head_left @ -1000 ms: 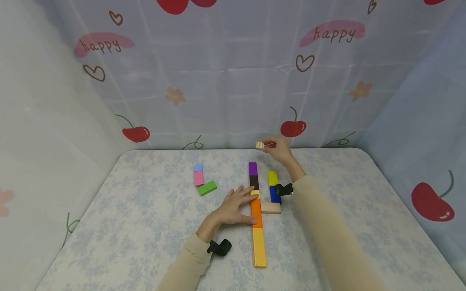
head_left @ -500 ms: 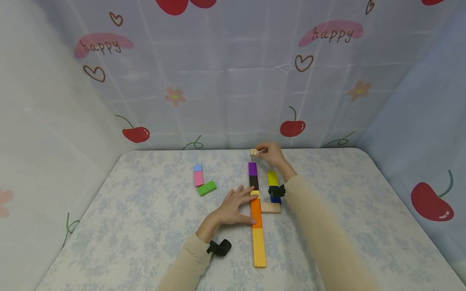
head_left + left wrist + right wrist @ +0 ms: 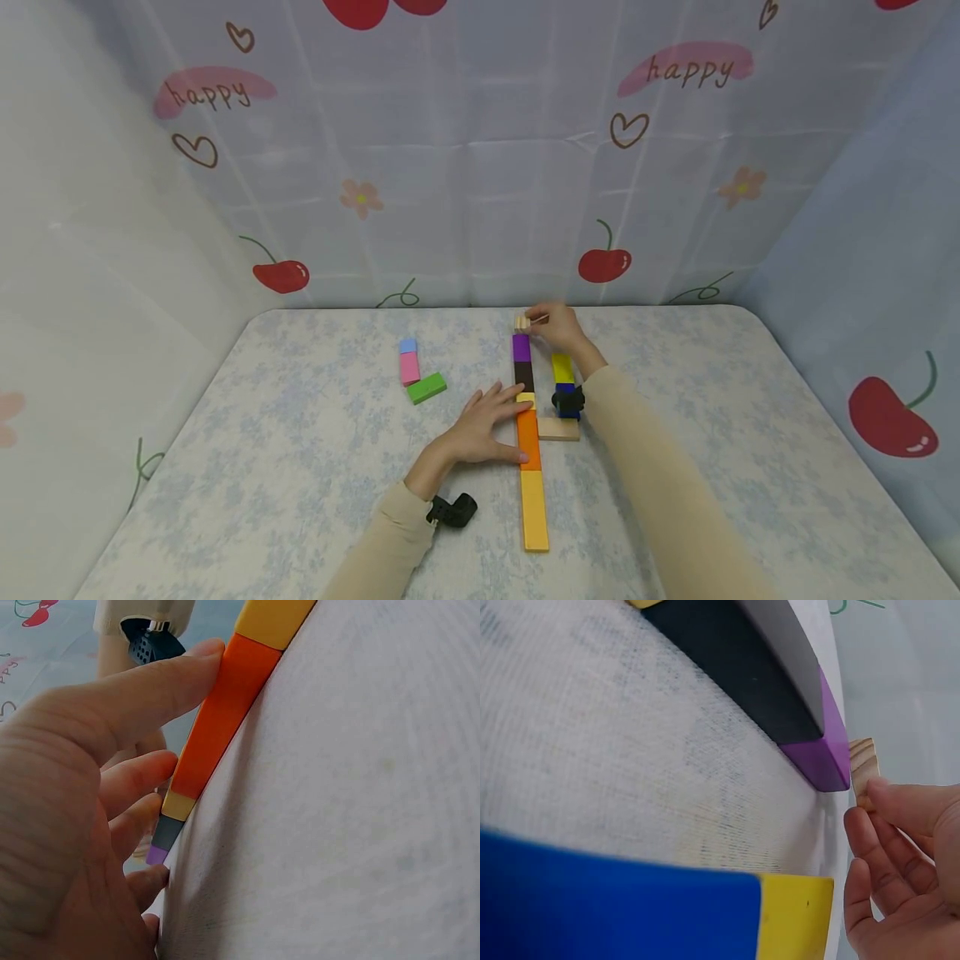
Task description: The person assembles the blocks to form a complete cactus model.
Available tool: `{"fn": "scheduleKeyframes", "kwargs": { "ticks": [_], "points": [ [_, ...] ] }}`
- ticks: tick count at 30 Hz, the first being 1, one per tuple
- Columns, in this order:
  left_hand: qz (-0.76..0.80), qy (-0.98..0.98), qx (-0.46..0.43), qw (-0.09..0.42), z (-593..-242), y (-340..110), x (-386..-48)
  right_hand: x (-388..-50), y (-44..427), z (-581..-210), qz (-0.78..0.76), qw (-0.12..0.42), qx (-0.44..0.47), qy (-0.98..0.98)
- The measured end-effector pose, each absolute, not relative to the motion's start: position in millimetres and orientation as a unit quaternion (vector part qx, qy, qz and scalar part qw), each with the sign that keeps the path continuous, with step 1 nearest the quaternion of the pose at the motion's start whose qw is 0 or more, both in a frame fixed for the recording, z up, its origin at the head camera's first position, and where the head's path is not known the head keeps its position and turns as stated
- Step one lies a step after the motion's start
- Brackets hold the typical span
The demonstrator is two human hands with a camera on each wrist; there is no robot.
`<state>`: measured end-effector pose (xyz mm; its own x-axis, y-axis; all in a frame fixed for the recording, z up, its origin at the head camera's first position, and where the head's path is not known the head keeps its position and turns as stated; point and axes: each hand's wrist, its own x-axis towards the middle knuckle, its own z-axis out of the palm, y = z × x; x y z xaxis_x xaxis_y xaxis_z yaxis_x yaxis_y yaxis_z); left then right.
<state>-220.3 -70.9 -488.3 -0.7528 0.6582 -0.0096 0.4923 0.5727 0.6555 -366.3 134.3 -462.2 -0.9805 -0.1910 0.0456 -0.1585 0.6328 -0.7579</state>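
Observation:
My right hand [image 3: 557,327] pinches a small plain wooden block [image 3: 865,769] between thumb and fingers, right at the far end of the purple block [image 3: 521,347]. Whether the two touch is hard to tell. The purple block heads a straight row: a dark block [image 3: 523,377], a small pale yellow one [image 3: 528,397], an orange block [image 3: 528,442] and a long yellow block [image 3: 535,512]. Spread along the row's left side, my left hand [image 3: 480,429] rests its thumb against the orange block and a finger on the pale yellow one.
Right of the row, a yellow block [image 3: 562,367] and a blue block [image 3: 615,900] lie in line, with a plain wooden block [image 3: 558,429] below. Light blue [image 3: 407,345], pink [image 3: 408,368] and green [image 3: 427,388] blocks lie to the left. A curtain [image 3: 465,208] hangs behind the table.
My right hand has carried the small wooden block leftward and down toward me, to the purple block's far end. The left hand has stayed in place.

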Motion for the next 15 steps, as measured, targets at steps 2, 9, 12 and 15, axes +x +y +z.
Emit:
{"fn": "scheduleKeyframes", "kwargs": {
  "ticks": [2, 9, 12, 15],
  "points": [
    [0.325, 0.878, 0.327, 0.128, -487.9, -71.0, -220.4, -366.0, 133.7, -463.5, -0.412, 0.021, -0.096, 0.906],
    [0.324, 0.878, 0.327, 0.13, -486.9, -71.0, -220.6, -364.5, 132.1, -465.0, -0.401, 0.021, -0.096, 0.911],
    [0.325, 0.878, 0.326, 0.129, -486.7, -70.8, -221.0, -365.3, 132.0, -465.8, -0.4, 0.021, -0.099, 0.911],
    [0.324, 0.879, 0.325, 0.129, -486.7, -70.6, -221.5, -366.1, 132.0, -466.0, -0.401, 0.022, -0.101, 0.91]
  ]
}}
